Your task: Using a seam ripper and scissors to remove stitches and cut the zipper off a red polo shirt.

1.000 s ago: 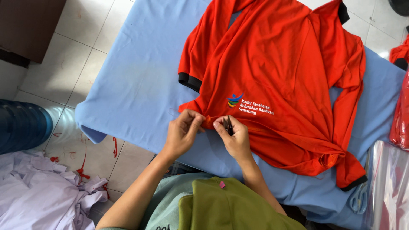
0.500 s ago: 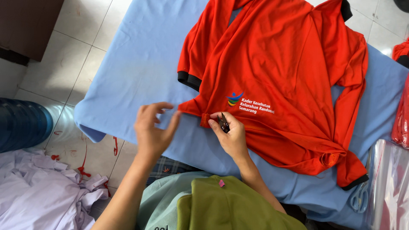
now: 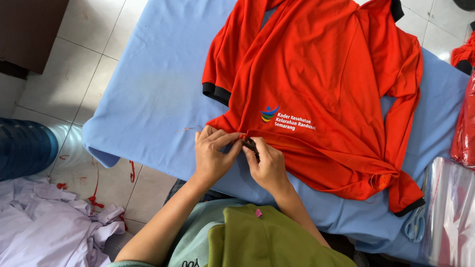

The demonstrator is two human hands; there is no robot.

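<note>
A bright orange short-sleeved fabric shirt with black cuffs [image 3: 316, 94] is spread over a light blue cloth-covered table [image 3: 158, 89], and every place below is given from that shirt. Its lower left hem corner is pinched by the left hand [image 3: 212, 157], whose fingers are curled and pressed together on the fabric. Directly beside it, touching the same hem, the right hand [image 3: 269, 165] is closed around a small dark tool [image 3: 251, 145], of which only the tip is seen. The two hands are met at the table's near edge. Left of the shirt, a broad stretch of blue cloth is left bare as far as the table's left edge. Beyond that edge, a heap of pale lilac cloth [image 3: 49, 222] is seen on the white tiled floor [image 3: 74, 59]. Past the shirt's lower right corner, pale-handled scissors [image 3: 415, 223] are laid beside a clear plastic bag [image 3: 452, 207].
</note>
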